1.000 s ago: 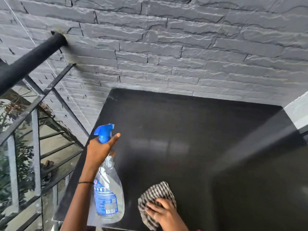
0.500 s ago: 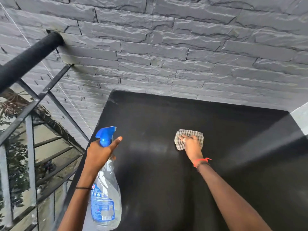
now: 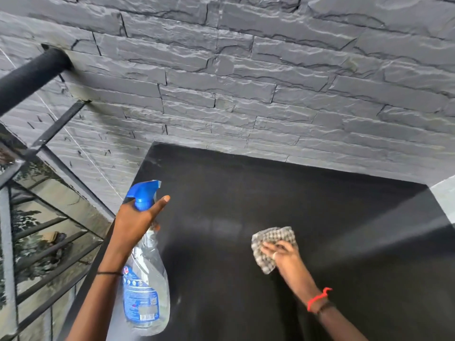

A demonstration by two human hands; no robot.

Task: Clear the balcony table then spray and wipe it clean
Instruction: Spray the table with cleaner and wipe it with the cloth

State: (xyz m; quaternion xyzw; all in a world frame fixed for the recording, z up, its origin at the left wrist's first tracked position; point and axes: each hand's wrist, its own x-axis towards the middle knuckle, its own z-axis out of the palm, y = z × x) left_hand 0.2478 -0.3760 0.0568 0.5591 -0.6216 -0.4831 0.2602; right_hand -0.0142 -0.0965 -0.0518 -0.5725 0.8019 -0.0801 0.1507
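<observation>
The black balcony table (image 3: 246, 198) fills the lower middle of the view, its top bare and glossy. My left hand (image 3: 134, 222) grips the neck of a clear spray bottle (image 3: 145, 291) with a blue trigger head, held upright over the table's left edge, index finger stretched out. My right hand (image 3: 283, 254) presses a crumpled grey checked cloth (image 3: 270, 244) onto the tabletop right of centre, fingers curled over it.
A grey stone-clad wall (image 3: 246, 82) stands right behind the table. A black metal railing (image 3: 32, 75) with glass panels runs along the left, close to the table's left edge. A pale wall corner (image 3: 445, 200) shows at far right.
My right hand swept the cloth from the near edge out to the table's middle, then back toward me and to the right. The left hand kept holding the bottle in place.
</observation>
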